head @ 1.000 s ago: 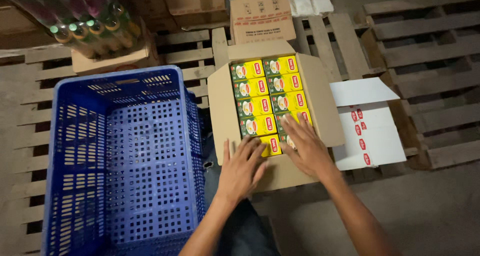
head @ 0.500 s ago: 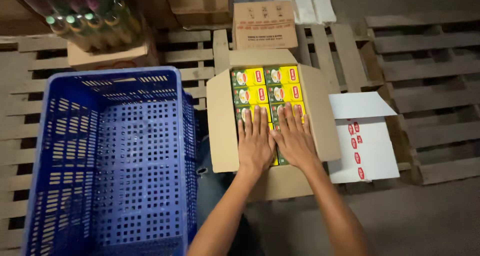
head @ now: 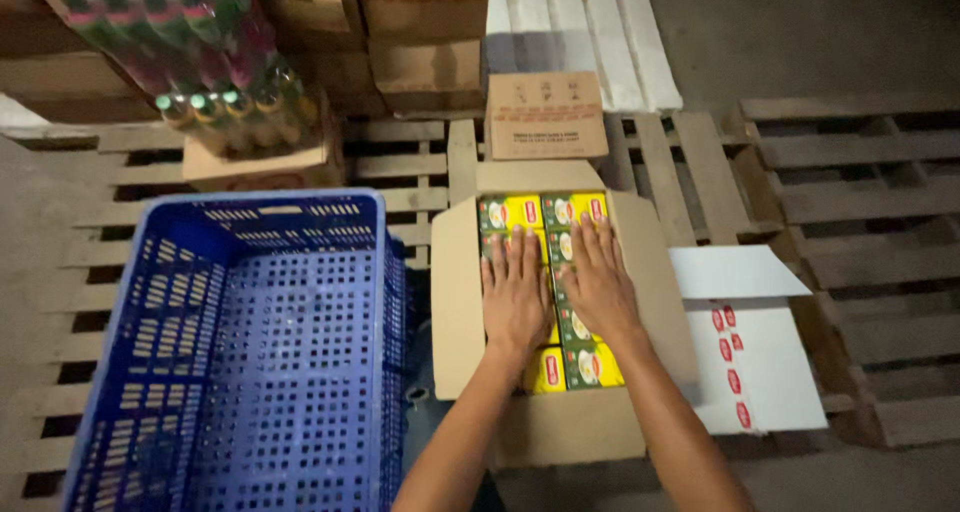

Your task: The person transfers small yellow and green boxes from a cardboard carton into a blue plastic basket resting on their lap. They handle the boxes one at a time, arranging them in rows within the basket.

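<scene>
Wooden pallets (head: 800, 172) covered the floor. On them sat a large blue crate (head: 240, 352), and just to its right an open cardboard box (head: 455, 302) packed with small yellow and green packets (head: 525, 212) in two rows. A white box (head: 760, 362) lay beside it on the right. Shrink-wrapped bottles (head: 200, 62) stood on a carton behind the crate. The left hand (head: 516, 297) and right hand (head: 595, 282) lay flat, fingers outstretched, side by side on the packets in the box, pressing rather than gripping anything.
</scene>
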